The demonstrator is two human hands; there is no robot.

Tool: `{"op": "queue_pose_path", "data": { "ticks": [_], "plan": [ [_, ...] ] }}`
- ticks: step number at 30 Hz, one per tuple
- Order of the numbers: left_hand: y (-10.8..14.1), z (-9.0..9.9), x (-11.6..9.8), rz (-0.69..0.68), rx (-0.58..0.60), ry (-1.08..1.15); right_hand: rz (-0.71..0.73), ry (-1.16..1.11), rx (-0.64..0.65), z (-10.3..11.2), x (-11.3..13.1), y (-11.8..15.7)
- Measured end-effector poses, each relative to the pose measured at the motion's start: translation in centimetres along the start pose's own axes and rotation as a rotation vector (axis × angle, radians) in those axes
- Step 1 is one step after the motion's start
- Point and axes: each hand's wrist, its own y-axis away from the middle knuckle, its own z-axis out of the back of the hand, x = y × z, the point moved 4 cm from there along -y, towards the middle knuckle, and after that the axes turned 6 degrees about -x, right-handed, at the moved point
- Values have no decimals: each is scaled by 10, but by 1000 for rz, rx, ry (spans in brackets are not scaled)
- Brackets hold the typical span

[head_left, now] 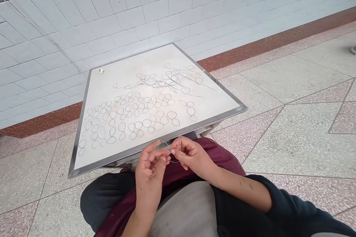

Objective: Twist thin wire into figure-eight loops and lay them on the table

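Silvery wire, thin and bent into rounded loops, is held between two bare hands, just in front of the near edge of a low white surface with grey metal edging. It is off the surface, above the seated person's maroon cloth. The left hand pinches the left loop with thumb and fingers; the right hand grips between thumb and forefinger, near where the loops meet.

On the surface, nearest the person, lie rows of wire figure-eights; beyond them is a loose tangle of looped wires, some with long straight tails. A small white and red item sits near the far left corner. A tiled wall stands behind.

The wire looks very light and springy, stiff enough to keep its curve yet easily bent out of shape, perhaps slick. Its crossing seems the surest place for a fingertip pinch; squeezing an open loop could distort it.
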Motion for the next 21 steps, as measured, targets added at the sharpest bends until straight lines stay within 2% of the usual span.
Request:
{"op": "queue_pose_path", "data": {
  "ticks": [8,17,21],
  "plan": [
    [-7,-3,0,87,-10,76,80,124,37,-3,0,4],
    [-8,-1,0,100,-37,55,103,163,25,-3,2,6],
    [-9,0,3,121,-3,78,159,200,60,-3,6,7]
  ]
}}
